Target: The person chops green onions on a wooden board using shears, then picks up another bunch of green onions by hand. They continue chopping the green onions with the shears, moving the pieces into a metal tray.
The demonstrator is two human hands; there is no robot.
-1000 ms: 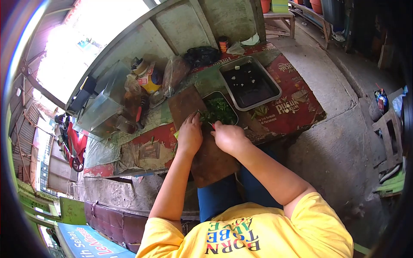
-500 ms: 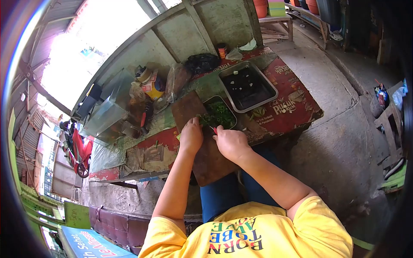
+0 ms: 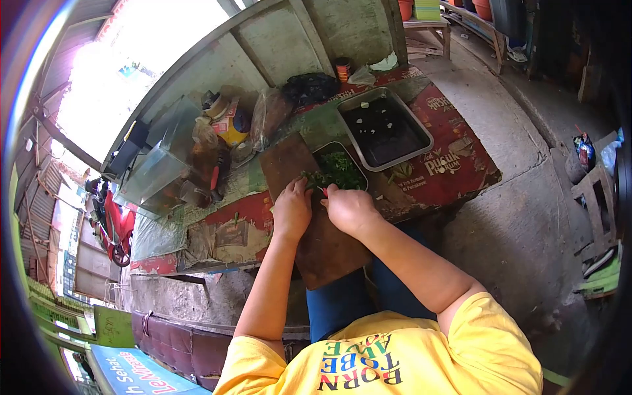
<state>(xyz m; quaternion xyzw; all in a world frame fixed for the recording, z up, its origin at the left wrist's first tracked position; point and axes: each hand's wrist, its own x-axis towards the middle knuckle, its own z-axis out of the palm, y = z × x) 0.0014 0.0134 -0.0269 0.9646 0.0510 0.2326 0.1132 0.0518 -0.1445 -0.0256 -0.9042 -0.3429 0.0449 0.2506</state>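
Note:
My left hand (image 3: 291,209) is closed round a bunch of green leaves (image 3: 315,179) over a brown wooden board (image 3: 327,253). Close beside it on the right, my right hand (image 3: 350,210) grips a knife with a red handle (image 3: 324,191); its blade is mostly hidden by the hands and leaves. Chopped greens (image 3: 341,169) fill a small metal tray (image 3: 361,172) just beyond my fingers. Farther right, a larger metal tray (image 3: 426,146) holds dark liquid with several small pale pieces in it.
Plastic bags (image 3: 271,112), a black bag (image 3: 311,89) and a glass case (image 3: 158,172) line the table's back and left. An orange-and-black container (image 3: 342,69) stands by the back wall. Worn red sheeting (image 3: 461,148) covers the table's right part. A red motorbike (image 3: 120,227) is outside.
Both hands have shifted very slightly left, still close together at the leaves. The camera view has moved a little, so the trays sit slightly differently in the frame.

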